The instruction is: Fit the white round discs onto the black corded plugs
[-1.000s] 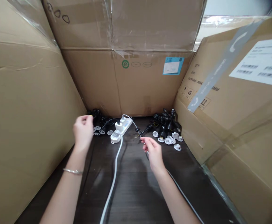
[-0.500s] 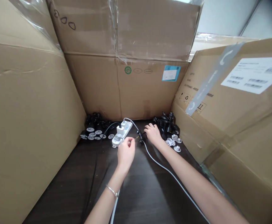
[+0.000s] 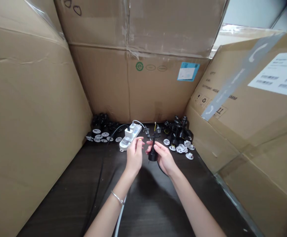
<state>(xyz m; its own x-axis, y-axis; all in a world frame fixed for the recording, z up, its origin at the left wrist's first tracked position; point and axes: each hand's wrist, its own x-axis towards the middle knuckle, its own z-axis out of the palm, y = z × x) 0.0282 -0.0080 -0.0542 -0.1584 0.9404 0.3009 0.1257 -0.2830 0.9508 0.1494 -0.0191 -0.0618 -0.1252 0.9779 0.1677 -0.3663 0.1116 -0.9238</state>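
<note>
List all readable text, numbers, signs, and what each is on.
"QTY": right box.
"465X" (likely) and "MM": same box, its line partly covered by tape.
Recycling sign, up arrows: same box.
Green ringed "e": back box.
Handwritten loops, cut off by the frame: upper cardboard.
Too small or blurred: remaining box print, tape lettering, white label, blue label.

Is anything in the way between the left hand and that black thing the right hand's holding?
Partly: fingertips of the right hand show beside the black thing, on the side facing the left hand. Lower down, by its wide end, I see nothing between them.
</note>
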